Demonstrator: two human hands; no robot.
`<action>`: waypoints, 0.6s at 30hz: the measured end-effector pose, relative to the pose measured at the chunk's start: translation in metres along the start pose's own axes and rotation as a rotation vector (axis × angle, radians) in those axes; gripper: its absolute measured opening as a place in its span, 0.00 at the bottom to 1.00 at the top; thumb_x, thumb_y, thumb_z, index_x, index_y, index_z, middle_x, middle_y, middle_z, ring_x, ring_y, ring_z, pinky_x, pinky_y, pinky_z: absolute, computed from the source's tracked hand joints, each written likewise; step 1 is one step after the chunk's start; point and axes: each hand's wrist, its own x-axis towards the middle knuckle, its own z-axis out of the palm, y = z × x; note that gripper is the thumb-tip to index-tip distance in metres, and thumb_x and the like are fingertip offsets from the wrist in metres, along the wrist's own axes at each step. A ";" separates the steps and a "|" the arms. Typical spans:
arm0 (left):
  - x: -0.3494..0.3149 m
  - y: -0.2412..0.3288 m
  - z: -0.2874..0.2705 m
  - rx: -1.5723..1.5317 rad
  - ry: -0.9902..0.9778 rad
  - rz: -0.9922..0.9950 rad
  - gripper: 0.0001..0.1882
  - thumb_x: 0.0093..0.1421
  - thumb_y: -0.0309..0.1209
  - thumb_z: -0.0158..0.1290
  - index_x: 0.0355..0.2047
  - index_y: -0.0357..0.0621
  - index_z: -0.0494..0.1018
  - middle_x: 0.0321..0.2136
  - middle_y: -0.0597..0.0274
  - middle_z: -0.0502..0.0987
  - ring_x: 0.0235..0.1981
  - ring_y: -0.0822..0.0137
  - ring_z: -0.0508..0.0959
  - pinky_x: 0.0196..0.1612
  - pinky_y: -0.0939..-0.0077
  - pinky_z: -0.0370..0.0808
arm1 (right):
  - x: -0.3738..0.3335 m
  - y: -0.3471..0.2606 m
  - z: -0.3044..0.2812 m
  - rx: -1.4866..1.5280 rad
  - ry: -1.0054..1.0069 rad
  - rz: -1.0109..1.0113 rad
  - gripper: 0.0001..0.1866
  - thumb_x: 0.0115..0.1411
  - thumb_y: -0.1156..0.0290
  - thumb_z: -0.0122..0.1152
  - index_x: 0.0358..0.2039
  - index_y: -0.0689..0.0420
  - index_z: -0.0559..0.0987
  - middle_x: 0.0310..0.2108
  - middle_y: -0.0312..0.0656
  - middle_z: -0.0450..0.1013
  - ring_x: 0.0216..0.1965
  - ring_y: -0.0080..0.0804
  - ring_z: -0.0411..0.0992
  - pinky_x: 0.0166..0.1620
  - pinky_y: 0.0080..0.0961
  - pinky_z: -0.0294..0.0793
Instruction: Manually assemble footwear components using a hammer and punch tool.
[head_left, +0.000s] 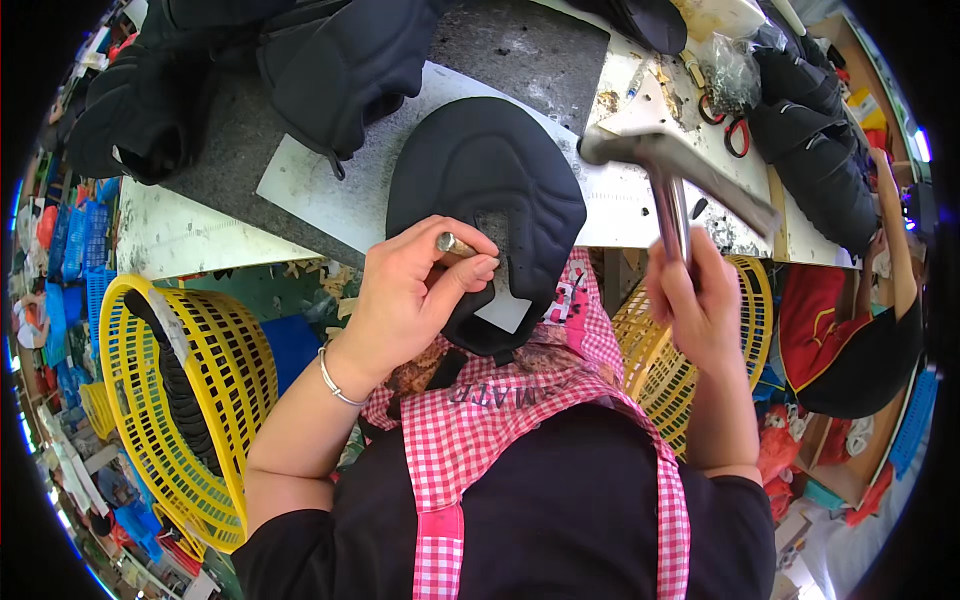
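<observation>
A black padded piece (480, 160), rounded at the far end and with a cut-out at the near end, lies in front of me at the table's near edge. Over its cut-out, my left hand (400, 295) pinches a short metal punch (455, 244); the punch's lower tip is hidden behind the fingers. To the right, my right hand (708, 305) is wrapped round the shiny handle of a hammer (672, 205). The hammer's head is raised above the table, apart from the punch and slightly blurred.
Beneath the piece are a white board (310, 195) and a dark grey mat (225, 205). More black padded pieces (345, 70) lie at the back left. Red-handled scissors (737, 138) lie at the right. Yellow baskets (235, 350) flank me. Another person (860, 350) is at far right.
</observation>
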 end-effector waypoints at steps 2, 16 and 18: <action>0.000 0.006 -0.001 -0.001 0.001 -0.118 0.06 0.65 0.22 0.52 0.41 0.34 0.75 0.40 0.55 0.78 0.36 0.69 0.83 0.41 0.80 0.81 | -0.019 -0.010 -0.007 -0.152 -0.130 -0.077 0.12 0.62 0.68 0.62 0.42 0.62 0.76 0.17 0.39 0.70 0.19 0.27 0.72 0.24 0.25 0.69; 0.011 0.011 0.019 0.180 -0.008 -0.036 0.07 0.66 0.25 0.49 0.42 0.37 0.73 0.27 0.62 0.77 0.27 0.75 0.77 0.32 0.80 0.76 | -0.028 -0.009 0.014 -0.353 -0.269 -0.224 0.14 0.60 0.72 0.60 0.41 0.67 0.69 0.19 0.53 0.71 0.22 0.52 0.72 0.26 0.41 0.67; 0.009 0.007 0.014 0.135 -0.036 -0.040 0.06 0.66 0.25 0.49 0.41 0.37 0.73 0.27 0.63 0.77 0.28 0.76 0.78 0.33 0.80 0.77 | -0.029 -0.007 0.018 -0.303 -0.236 -0.226 0.14 0.59 0.73 0.59 0.41 0.69 0.70 0.17 0.51 0.70 0.18 0.49 0.70 0.24 0.37 0.65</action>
